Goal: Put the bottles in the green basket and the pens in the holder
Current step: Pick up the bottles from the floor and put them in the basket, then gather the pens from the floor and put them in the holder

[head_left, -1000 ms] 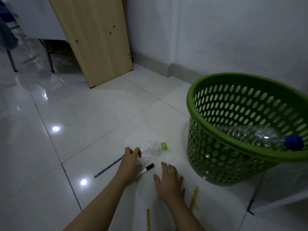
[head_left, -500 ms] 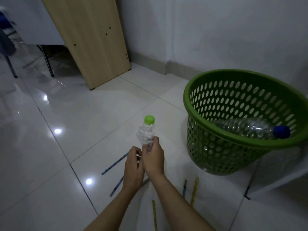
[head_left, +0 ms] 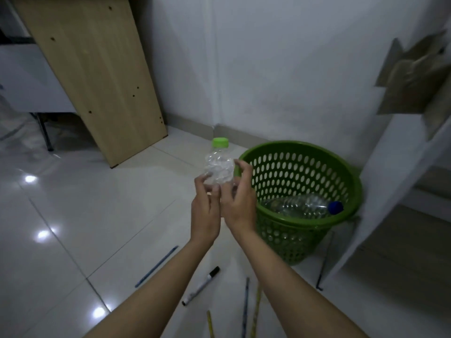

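Observation:
A small crumpled clear bottle (head_left: 219, 167) with a light green cap is held upright in the air, just left of the green basket (head_left: 346, 172). My left hand (head_left: 206, 211) grips its lower left side and my right hand (head_left: 240, 203) holds its lower right side. A larger clear bottle (head_left: 300, 206) with a blue cap lies inside the basket. On the floor near me lie a blue pen (head_left: 157, 265), a white marker (head_left: 201, 285) with a black cap, a dark pen (head_left: 245, 306) and two yellow pens (head_left: 256, 311). No pen holder is in view.
A wooden board (head_left: 97, 76) leans against the wall at the back left, with metal furniture legs (head_left: 45, 132) beside it. A white shelf unit (head_left: 400, 181) stands right of the basket. A thin black rod (head_left: 324, 262) leans beside the basket. The floor is glossy white tile.
The bottle lay on the floor under my left hand; both hands lifted it upright and raised it higher, beside the basket's rim. The camera view tilted up.

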### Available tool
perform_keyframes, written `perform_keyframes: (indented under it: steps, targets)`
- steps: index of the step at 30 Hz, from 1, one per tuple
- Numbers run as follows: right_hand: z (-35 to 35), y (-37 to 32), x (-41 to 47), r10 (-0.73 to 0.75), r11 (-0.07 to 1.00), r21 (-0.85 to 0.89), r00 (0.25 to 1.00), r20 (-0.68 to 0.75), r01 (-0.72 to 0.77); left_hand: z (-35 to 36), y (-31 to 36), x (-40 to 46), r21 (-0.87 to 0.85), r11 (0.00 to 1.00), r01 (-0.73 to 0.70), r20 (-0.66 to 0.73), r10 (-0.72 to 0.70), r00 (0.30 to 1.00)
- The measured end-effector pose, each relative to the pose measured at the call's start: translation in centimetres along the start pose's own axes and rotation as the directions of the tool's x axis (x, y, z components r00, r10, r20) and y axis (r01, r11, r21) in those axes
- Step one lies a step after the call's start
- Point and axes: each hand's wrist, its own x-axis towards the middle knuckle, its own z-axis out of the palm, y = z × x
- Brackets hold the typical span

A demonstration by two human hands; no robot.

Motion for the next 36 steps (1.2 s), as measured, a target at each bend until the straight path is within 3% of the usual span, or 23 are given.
perform_keyframes:
  steps: [6,12,15,20,25,27,29,31,33,36]
  targets:
    - [-6.8,1.5,2.1,0.155,0.986,-0.013,0.948,-0.279,-0.165,4.5,2.7,-0.4,0.059,0.995,-0.085,0.173,0.074,0.982]
    - [-9.9,2.8,1.7,0.262,0.953,-0.082,0.93,-0.256,-0.291,5.7,2.2,-1.8,0.134,0.98,-0.145,0.123,0.129,0.984]
    - [-10.0,2.8,0.7,0.207,0.947,-0.195,0.948,-0.24,-0.257,5.7,1.4,-2.3,0.164,0.972,-0.168,0.113,0.151,0.982]
    - [-9.1,2.7,-0.5,0.024,0.963,-0.26,0.983,-0.18,-0.071,5.1,-0.3,-4.3,0.185,0.971,-0.151,0.116,0.131,0.985]
    - [-7.1,2.5,-1.6,-0.102,0.951,-0.304,0.985,-0.14,0.056,1.9,-1.9,-7.0,0.241,0.946,-0.216,0.225,0.162,0.961]
    - [-6.0,2.1,-2.8,-0.251,0.895,-0.398,0.965,-0.075,0.202,-0.3,-3.4,-8.3,0.29,0.94,-0.182,0.208,0.124,0.97]
    - [-4.6,1.9,-4.4,-0.364,0.827,-0.428,0.928,0.084,0.363,-2.7,-5.7,-10.0,0.376,0.917,-0.133,0.187,0.066,0.98]
    - [-3.1,2.5,-6.4,-0.36,0.815,-0.365,0.887,0.288,0.449,-5.1,-8.4,-12.0,0.466,0.883,-0.064,0.166,-0.016,0.986]
    - [-1.7,3.9,-9.0,-0.216,0.86,-0.315,0.846,0.487,0.401,-7.3,-10.9,-14.4,0.516,0.856,0.024,0.136,-0.109,0.985]
    - [-0.4,7.0,-13.6,0.182,0.867,-0.469,0.767,0.615,0.17,-9.6,-13.8,-18.2,0.564,0.801,0.2,0.075,-0.291,0.954]
